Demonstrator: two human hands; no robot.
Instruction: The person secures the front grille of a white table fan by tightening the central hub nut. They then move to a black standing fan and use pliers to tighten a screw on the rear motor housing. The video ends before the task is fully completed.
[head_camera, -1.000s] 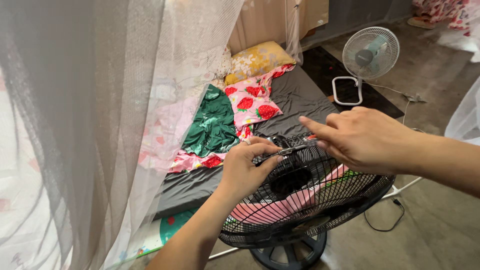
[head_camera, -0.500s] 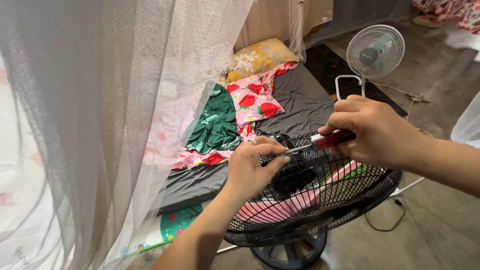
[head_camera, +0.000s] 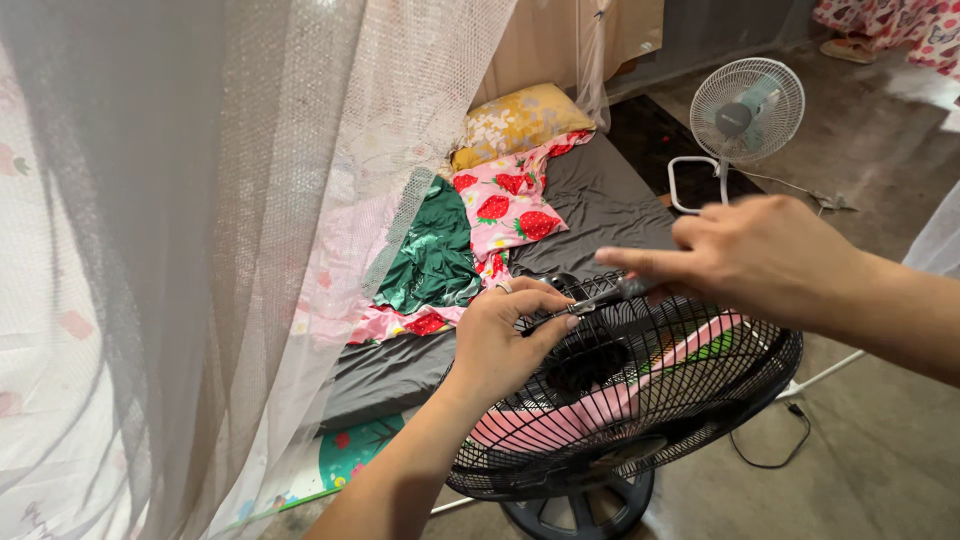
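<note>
Black wire-grille fan guard (head_camera: 640, 400) on a floor fan is sitting tilted back, face up, low centre-right of view, over a black round base (head_camera: 580, 505) on the grey concrete floor (head_camera: 870, 470). Pink blades are showing through the wires; the black hub sits near the middle of the grille. A black cord (head_camera: 765, 450) is trailing off to the right of the guard. Left hand (head_camera: 500, 340) is resting on the top rim of the guard, fingers curled, thumb and forefinger pinching at the metal tip of a slim screwdriver-type tool (head_camera: 590, 300) where it meets the grille. Right hand (head_camera: 750, 255) is hovering just above the guard's upper edge, mostly closed, fingers wrapped over the tool's handle, forefinger extended along it toward the left hand; the handle itself is largely hidden, so colour can't be read. Both hands are closed on the same tool, near each other. Behind the guard a dark grey mattress (head_camera: 590, 205) is lying on the floor, carrying a pink strawberry-print cloth (head_camera: 510, 205), a shiny green cloth (head_camera: 430, 255) and a yellow floral pillow (head_camera: 515, 120). White mesh netting (head_camera: 200, 200) is hanging across the left half of the view. A small white pedestal fan (head_camera: 745, 110) is standing upright well apart, upper right.
</note>
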